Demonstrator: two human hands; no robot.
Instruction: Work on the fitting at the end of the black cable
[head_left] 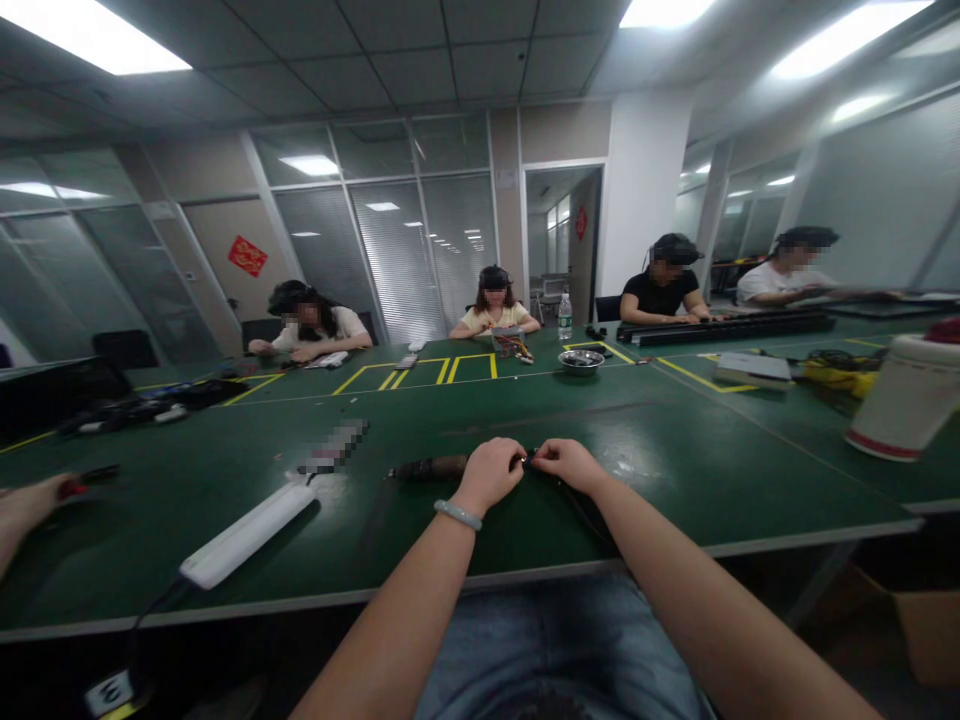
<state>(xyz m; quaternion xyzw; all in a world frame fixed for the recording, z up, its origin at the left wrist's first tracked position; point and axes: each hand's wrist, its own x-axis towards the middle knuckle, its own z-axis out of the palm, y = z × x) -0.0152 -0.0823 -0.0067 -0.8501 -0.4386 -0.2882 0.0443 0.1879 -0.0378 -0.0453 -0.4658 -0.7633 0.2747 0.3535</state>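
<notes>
A dark, long tool [431,469], which looks like an electric screwdriver, lies on the green table with its thin tip pointing left. My left hand [491,474], with a pale bracelet at the wrist, is closed in a pinch just past its right end. Facing it, my right hand [568,465] pinches the dark end of a black cable [589,512], which curves down under my right forearm. The fingertips of both hands nearly meet over a tiny dark part. What sits between my left fingertips is too small to make out.
A white power strip [249,532] lies left of my arms, beside a blurred phone-like object [335,446]. Another person's hand [34,512] reaches in at far left. Ahead stand a metal bowl [580,363] and a water bottle [565,317]; a white cup [904,400] stands right. Several people sit opposite.
</notes>
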